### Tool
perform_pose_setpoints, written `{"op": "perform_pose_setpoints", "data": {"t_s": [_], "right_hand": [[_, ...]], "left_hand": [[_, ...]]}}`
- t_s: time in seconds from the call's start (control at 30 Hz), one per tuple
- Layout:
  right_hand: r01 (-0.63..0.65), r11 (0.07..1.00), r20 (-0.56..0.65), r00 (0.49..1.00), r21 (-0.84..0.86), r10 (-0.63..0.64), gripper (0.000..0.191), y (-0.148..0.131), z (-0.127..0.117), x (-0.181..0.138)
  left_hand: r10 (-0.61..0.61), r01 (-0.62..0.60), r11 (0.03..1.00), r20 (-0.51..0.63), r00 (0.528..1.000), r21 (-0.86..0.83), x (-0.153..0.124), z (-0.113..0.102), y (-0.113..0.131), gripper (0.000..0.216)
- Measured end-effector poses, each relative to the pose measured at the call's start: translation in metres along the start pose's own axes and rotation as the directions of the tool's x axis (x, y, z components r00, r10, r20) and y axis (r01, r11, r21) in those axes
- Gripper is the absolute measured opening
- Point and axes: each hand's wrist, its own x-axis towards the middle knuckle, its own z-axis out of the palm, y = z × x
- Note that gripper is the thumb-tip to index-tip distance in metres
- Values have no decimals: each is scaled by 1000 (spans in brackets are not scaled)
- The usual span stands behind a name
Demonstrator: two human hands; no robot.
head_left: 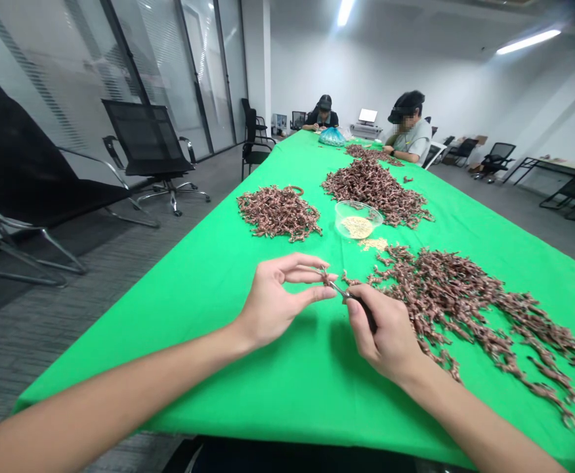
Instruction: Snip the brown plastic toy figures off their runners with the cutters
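Observation:
My left hand (282, 295) pinches a small brown piece (325, 276) between the thumb and fingertips, above the green tablecloth (209, 328). Closed in my right hand (386, 332) is a slim metal-tipped tool with a dark handle (366, 314); its exact kind is unclear. The tool's tip (335, 288) meets or nearly meets the brown piece. To the right spreads a loose pile of similar knobbly brown pieces (455, 282). Beyond my hands stands a clear plastic bowl (341, 226) with pale yellow bits (357, 227) in it, and more bits lie spilled beside it.
Two more heaps of brown pieces, one at left (278, 213) and one further back (373, 187), lie on the table. At the far end sit two people (323, 115) near a blue bag (331, 136). Office chairs (144, 141) line the left side.

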Motion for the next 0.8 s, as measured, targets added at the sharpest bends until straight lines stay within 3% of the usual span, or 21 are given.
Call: {"op": "perform_pose_setpoints", "data": {"t_s": [0.23,0.43,0.8], "right_hand": [[-67,993,1,998,102,67,18,-2,-1,3],[-62,994,-10,998,92,63,17,-1,0,2],[-41,995,-8,999,88,42,14,0,1,2]], "left_hand": [[-77,79,990,19,997,-116,5,-3,-2,38],[-134,136,964,25,991,-228,9,-5,-5,42],[-127,138,965,62,990,-221,8,-4,-5,39]]}}
